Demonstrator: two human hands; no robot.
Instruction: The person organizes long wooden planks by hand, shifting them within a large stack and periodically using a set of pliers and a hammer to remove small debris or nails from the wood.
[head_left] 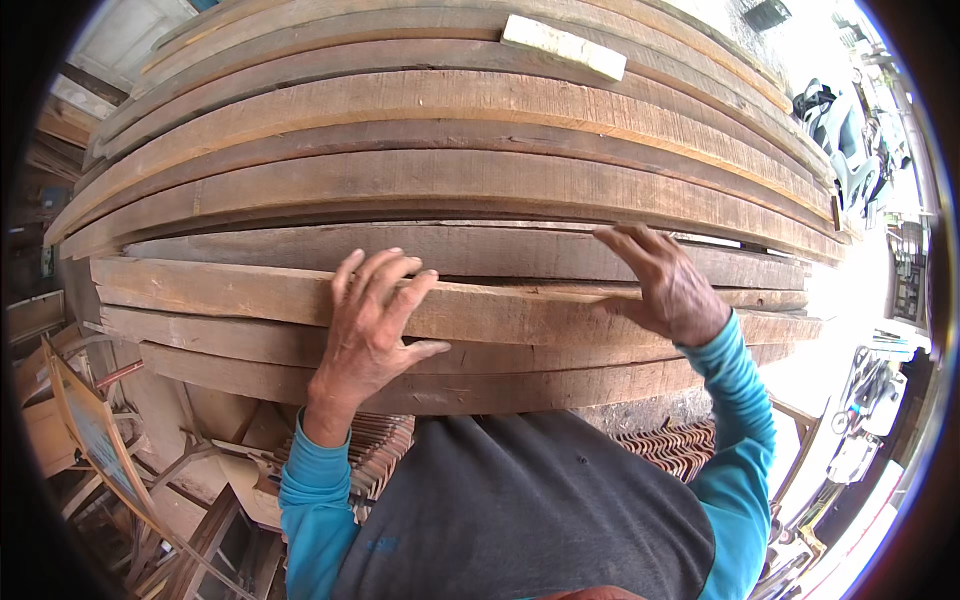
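Long sawn wooden boards lie side by side across the view. My left hand (372, 315) rests over the front wooden board (220, 292), its fingers spread across the top edge and its thumb stretched to the right along the near face. My right hand (668, 285) is over the same board farther right. Its fingers reach past the far edge, and its thumb is apart on the near side, slightly blurred. Neither hand is closed round the wood. Just behind lies a darker board (500, 250), with a narrow dark gap in front of it.
A pale rectangular block (563, 48) sits on the farther boards. Stacked reddish-brown curved tiles (665, 448) show below the near boards. At lower left leans a wooden frame (105, 440) among scrap timber. A motorcycle (848, 140) stands at far right, above scattered tools (855, 415).
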